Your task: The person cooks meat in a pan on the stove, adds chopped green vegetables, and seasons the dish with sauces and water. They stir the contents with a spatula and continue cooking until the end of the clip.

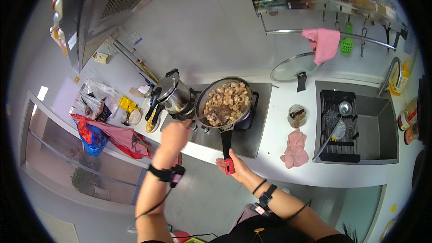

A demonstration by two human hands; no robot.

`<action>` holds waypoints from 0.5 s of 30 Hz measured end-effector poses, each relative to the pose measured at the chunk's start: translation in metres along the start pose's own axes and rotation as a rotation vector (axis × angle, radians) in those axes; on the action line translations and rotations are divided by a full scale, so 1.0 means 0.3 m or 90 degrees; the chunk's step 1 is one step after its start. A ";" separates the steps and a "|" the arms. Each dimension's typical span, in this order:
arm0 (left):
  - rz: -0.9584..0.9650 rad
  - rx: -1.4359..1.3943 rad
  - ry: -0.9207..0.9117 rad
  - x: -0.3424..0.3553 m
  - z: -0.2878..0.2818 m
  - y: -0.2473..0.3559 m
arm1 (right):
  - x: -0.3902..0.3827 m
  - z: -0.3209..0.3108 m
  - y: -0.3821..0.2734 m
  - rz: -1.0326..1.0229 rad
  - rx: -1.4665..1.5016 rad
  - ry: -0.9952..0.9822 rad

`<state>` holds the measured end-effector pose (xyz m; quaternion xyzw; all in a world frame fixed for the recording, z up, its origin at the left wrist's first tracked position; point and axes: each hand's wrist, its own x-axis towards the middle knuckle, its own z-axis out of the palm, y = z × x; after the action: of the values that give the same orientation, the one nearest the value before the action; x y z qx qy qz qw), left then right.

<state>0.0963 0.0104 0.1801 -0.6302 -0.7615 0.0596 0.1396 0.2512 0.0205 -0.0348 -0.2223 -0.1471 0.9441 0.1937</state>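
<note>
A frying pan (215,85) full of browned meat pieces (234,96) sits on the right burner. Its black handle with a red end points toward me. My right hand (238,168) holds that handle from beneath, with the red end across the palm and fingers. My left hand (174,136) is closed in a fist left of the pan, around the dark handle of a spatula (219,111). The spatula's brown head lies among the meat, near the pan's lower left; the grip itself is partly hidden by the fist.
A pressure cooker (176,96) stands on the left burner. On the right counter are a jar (296,115), a pink cloth (296,148) and a glass lid (292,68) leaning against the wall. A ladle (344,109) lies over the rack in the sink (378,130). Bags (101,91) crowd the left.
</note>
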 end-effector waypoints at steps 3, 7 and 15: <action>0.066 -0.037 -0.098 0.022 -0.154 -0.050 | 0.077 0.016 -0.012 0.019 0.166 -0.005; 0.115 -0.139 -0.219 0.046 -0.120 -0.006 | 0.106 0.004 -0.039 0.068 0.239 -0.077; 0.041 0.002 -0.218 -0.041 0.197 0.290 | 0.091 0.047 -0.049 0.057 0.220 -0.004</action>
<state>0.1633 0.0207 0.0990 -0.6345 -0.7535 0.1719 0.0068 0.2264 0.0424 -0.0272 -0.1888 0.0268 0.9638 0.1866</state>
